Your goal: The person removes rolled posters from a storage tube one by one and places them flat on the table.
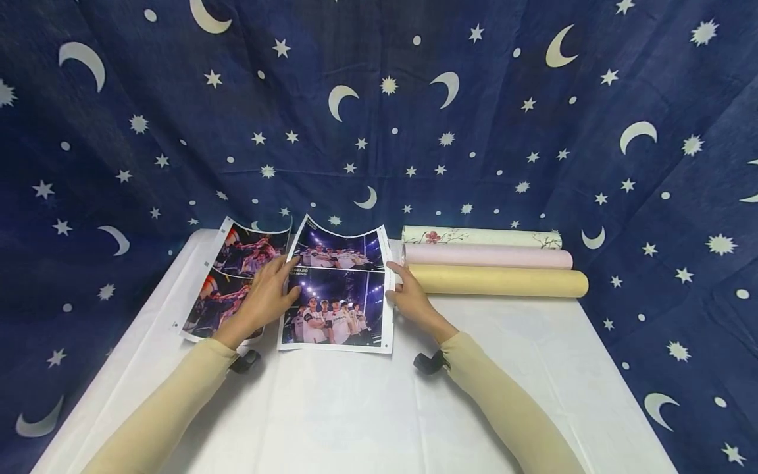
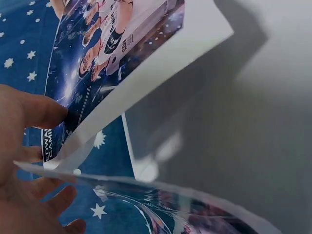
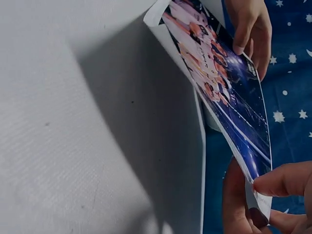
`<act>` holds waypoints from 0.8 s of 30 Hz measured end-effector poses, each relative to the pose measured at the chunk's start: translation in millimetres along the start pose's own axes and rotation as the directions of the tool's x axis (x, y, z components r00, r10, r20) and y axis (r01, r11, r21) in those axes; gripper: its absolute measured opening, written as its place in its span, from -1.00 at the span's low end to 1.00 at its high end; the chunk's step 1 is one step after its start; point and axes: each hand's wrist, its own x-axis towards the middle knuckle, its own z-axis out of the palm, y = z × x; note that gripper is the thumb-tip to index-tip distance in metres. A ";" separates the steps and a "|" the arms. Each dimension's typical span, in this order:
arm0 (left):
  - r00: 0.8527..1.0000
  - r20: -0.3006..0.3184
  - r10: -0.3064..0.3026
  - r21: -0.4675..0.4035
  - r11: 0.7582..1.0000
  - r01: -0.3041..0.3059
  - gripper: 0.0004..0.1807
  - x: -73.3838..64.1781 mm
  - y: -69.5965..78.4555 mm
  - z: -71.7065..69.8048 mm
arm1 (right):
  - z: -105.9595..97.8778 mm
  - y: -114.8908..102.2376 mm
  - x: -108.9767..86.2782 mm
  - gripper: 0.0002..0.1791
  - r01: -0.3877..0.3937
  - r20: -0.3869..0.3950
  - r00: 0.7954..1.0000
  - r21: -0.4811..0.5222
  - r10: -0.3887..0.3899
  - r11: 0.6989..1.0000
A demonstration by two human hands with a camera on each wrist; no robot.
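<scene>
A printed photo sheet (image 1: pixel 340 316), with two pictures of a group in white shirts, is held raised off the table and slightly bowed. My left hand (image 1: pixel 266 296) pinches its left edge, thumb in front and fingers behind. On the opposite edge, my right hand (image 1: pixel 412 304) has a similar pinch; the right wrist view shows its thumb (image 3: pixel 285 179) on the printed face. A second photo sheet (image 1: pixel 204 303), darker with red tones, lies partly under my left hand and forearm. Its curled edge passes close by the left fingers (image 2: pixel 61 201) in the left wrist view; whether they touch cannot be told.
Three rolls lie side by side at the back right: a floral one (image 1: pixel 485 237), a pink one (image 1: pixel 491 255) and a yellow one (image 1: pixel 497 281). A white cloth covers the table (image 1: pixel 349 415). Behind hangs a blue curtain (image 1: pixel 379 158) with moons and stars.
</scene>
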 end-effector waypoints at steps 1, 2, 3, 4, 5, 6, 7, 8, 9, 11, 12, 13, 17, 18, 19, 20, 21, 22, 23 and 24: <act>1.000 0.006 -0.006 -0.005 1.000 0.006 -0.25 1.0 -0.9 0.5 | 1.4 1.3 2.3 -0.16 -0.003 -0.002 1.000 0.004 0.003 1.000; 1.000 0.013 -0.013 -0.010 1.000 0.013 -0.26 2.1 -1.9 1.0 | 2.6 2.4 4.5 -0.16 -0.006 -0.002 1.000 0.009 0.006 1.000; 1.000 0.020 -0.019 -0.013 1.000 0.019 -0.26 3.1 -2.9 1.6 | 3.5 3.2 6.2 -0.15 -0.012 -0.002 1.000 0.017 0.012 1.000; 0.999 0.027 -0.023 -0.014 1.000 0.024 -0.27 4.1 -4.0 2.3 | 4.4 4.1 7.8 -0.16 -0.015 -0.002 1.000 0.021 0.015 1.000; 0.999 0.034 -0.028 -0.015 0.999 0.028 -0.27 5.0 -5.1 3.0 | 5.1 4.8 9.1 -0.16 -0.022 0.001 1.000 0.028 0.022 0.999; 0.999 0.041 -0.028 -0.011 1.000 0.029 -0.28 5.8 -6.2 3.8 | 5.8 5.5 10.0 -0.16 -0.026 0.004 1.000 0.034 0.026 0.999; 0.999 0.046 -0.029 -0.005 1.000 0.029 -0.29 6.8 -7.4 4.5 | 6.2 5.9 10.8 -0.16 -0.031 0.005 1.000 0.034 0.031 0.999; 0.998 0.049 -0.028 0.002 1.000 0.028 -0.29 7.8 -8.4 5.1 | 6.5 6.2 11.5 -0.16 -0.038 0.006 0.999 0.027 0.038 0.999; 0.998 0.050 -0.027 0.013 1.000 0.026 -0.30 8.7 -9.4 5.7 | 6.7 6.4 12.1 -0.16 -0.043 0.004 0.999 0.016 0.043 0.999; 0.998 0.054 -0.024 0.031 0.999 0.022 -0.31 10.6 -11.1 6.6 | 7.3 6.3 13.1 -0.16 -0.047 0.002 0.999 -0.010 0.047 0.999; 0.998 0.057 -0.021 0.042 0.999 0.019 -0.31 11.6 -11.9 7.1 | 7.7 6.2 13.6 -0.17 -0.044 0.001 0.999 -0.024 0.044 0.999; 0.998 0.060 -0.021 0.050 0.999 0.018 -0.31 12.7 -12.7 7.7 | 8.1 6.4 14.2 -0.17 -0.044 -0.001 0.999 -0.040 0.044 0.998; 0.996 0.087 -0.031 0.046 0.999 0.027 -0.31 15.8 -15.0 10.0 | 10.8 9.0 16.5 -0.20 -0.049 -0.012 0.999 -0.092 0.048 0.995; 0.995 0.097 -0.037 0.041 0.999 0.033 -0.31 16.3 -15.5 10.6 | 11.7 9.8 16.9 -0.21 -0.055 -0.012 0.998 -0.102 0.054 0.993; 0.994 0.104 -0.043 0.034 0.999 0.040 -0.31 16.7 -16.4 11.3 | 12.6 10.4 17.0 -0.21 -0.062 -0.016 0.998 -0.114 0.060 0.992; 0.993 0.111 -0.049 0.027 0.999 0.046 -0.31 17.1 -17.1 11.9 | 13.4 10.6 17.1 -0.21 -0.066 -0.019 0.998 -0.121 0.064 0.990; 0.992 0.116 -0.055 0.024 0.998 0.052 -0.30 17.2 -17.9 12.3 | 14.3 10.7 16.9 -0.22 -0.072 -0.022 0.997 -0.128 0.070 0.989; 0.991 0.121 -0.059 0.024 0.998 0.056 -0.29 17.5 -18.7 12.7 | 15.0 10.4 16.6 -0.21 -0.080 -0.021 0.997 -0.129 0.078 0.988; 0.991 0.121 -0.060 0.028 0.998 0.057 -0.29 17.5 -19.2 13.0 | 15.7 9.9 16.2 -0.21 -0.089 -0.022 0.996 -0.131 0.086 0.987; 0.991 0.119 -0.058 0.032 0.998 0.054 -0.29 17.6 -19.9 13.5 | 16.2 9.3 16.0 -0.21 -0.092 -0.026 0.996 -0.137 0.089 0.986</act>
